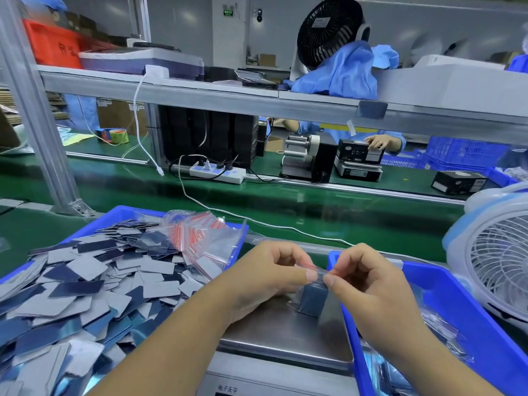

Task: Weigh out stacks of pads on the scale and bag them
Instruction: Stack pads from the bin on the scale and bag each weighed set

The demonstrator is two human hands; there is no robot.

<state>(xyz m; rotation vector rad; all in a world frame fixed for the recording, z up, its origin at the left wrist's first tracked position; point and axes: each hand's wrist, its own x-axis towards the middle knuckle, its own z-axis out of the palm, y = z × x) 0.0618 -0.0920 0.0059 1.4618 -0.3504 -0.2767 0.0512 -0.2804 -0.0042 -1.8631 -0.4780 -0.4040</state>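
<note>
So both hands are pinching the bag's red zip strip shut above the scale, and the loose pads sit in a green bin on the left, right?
Not quite: the head view shows the bin is blue, not green. The rest holds.

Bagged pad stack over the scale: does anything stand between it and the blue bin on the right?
Nothing visible does. Both hands pinch the bagged pad stack above the scale; the blue bin adjoins it.

Brushed metal scale pan [280, 335]; glossy clear plastic bag [313, 277].
</note>
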